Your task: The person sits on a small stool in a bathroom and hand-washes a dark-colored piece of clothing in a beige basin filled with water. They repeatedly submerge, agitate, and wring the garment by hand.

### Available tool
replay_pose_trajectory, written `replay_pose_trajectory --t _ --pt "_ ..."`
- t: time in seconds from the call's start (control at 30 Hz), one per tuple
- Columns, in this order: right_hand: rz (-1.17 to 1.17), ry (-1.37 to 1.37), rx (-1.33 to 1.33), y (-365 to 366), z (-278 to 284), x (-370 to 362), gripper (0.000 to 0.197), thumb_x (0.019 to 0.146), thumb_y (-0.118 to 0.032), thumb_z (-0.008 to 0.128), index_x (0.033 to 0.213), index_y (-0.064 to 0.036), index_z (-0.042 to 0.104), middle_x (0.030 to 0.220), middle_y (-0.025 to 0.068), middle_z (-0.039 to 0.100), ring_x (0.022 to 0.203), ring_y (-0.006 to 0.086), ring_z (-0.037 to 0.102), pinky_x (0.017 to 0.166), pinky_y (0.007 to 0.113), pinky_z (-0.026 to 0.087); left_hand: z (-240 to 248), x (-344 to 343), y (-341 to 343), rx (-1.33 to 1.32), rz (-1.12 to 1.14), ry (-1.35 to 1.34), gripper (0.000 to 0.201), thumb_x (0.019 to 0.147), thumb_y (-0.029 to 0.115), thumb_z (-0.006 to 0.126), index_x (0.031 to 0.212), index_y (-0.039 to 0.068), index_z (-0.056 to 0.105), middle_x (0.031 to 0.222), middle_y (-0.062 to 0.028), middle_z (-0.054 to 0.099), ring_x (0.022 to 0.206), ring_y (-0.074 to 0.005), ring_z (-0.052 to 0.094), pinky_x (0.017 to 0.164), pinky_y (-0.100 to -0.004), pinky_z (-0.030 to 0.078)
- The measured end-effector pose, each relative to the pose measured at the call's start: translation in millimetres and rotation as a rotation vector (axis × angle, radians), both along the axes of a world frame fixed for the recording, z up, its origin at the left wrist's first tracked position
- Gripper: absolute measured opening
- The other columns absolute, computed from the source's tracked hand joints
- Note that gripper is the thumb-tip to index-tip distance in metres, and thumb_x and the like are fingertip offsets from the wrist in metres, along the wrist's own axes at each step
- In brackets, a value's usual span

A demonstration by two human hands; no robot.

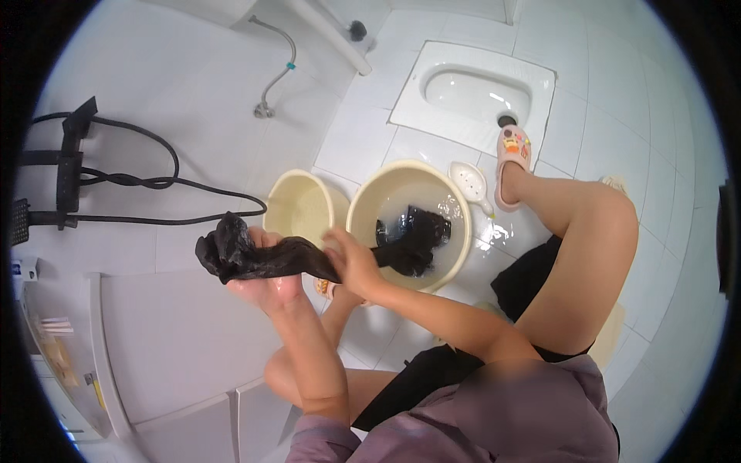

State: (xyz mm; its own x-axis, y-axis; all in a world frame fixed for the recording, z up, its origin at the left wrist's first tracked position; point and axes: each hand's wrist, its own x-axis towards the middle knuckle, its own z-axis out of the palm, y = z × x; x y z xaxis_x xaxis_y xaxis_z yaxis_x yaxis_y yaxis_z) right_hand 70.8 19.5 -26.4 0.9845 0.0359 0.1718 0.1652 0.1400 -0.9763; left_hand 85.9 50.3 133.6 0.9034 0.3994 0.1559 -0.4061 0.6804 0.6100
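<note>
A wet black garment point(255, 255) is gripped at frame centre-left by left hand point(266, 285) and right hand point(351, 262), fingers closed; wringing judged partly done (far end lying in the water-filled basin point(455, 208)).

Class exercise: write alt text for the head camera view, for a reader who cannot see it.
Seen from above, a person's left hand and right hand grip a wet black garment that trails into a cream basin of water. A smaller cream basin stands beside it on the white tiled floor.
</note>
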Motion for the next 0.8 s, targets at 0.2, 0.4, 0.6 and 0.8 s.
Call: replay_pose_trajectory --t 0.2,0.4,0.6,0.8 --pt "0.226 0.116 0.304 -11 53 15 0.018 0.086 -0.007 0.048 0.103 -0.0045 0.048 0.091 0.0145 0.057 0.083 0.0201 0.056 0.074 0.031 0.043 -24 -13 31 -0.044 0.08 0.036 0.022 0.08 0.014 0.051 0.062 0.013 0.039 0.057 0.0052 0.036 0.049 -0.0059 0.026 0.042 -0.0218 0.02" --pt "0.133 0.238 -0.096 -22 -44 15 0.019 0.083 -0.003 0.049 0.102 -0.0059 0.048 0.08 0.0158 0.06 0.074 0.0304 0.061 0.067 0.035 0.047 -4 12 9 -0.116 -0.156 -0.089 0.023 0.08 0.02 0.053 0.06 0.013 0.041 0.055 0.0039 0.036 0.048 -0.007 0.024 0.042 -0.0228 0.016" --pt "0.052 -0.034 0.309 -12 41 20 0.017 0.083 -0.002 0.049 0.1 -0.0054 0.048 0.078 0.0154 0.055 0.068 0.0291 0.054 0.064 0.036 0.044 -22 -2 29 -0.228 -0.162 -0.064 0.022 0.079 0.016 0.053 0.061 0.013 0.04 0.057 0.0043 0.036 0.048 -0.0066 0.024 0.041 -0.0228 0.018" --pt "0.213 0.283 0.269 -17 4 23 0.015 0.085 -0.004 0.046 0.1 -0.0041 0.047 0.086 0.0149 0.056 0.076 0.0236 0.054 0.071 0.032 0.043 -35 7 36 -0.176 -0.243 -0.048 0.022 0.079 0.014 0.052 0.061 0.013 0.039 0.057 0.0048 0.036 0.047 -0.006 0.024 0.041 -0.0228 0.018"
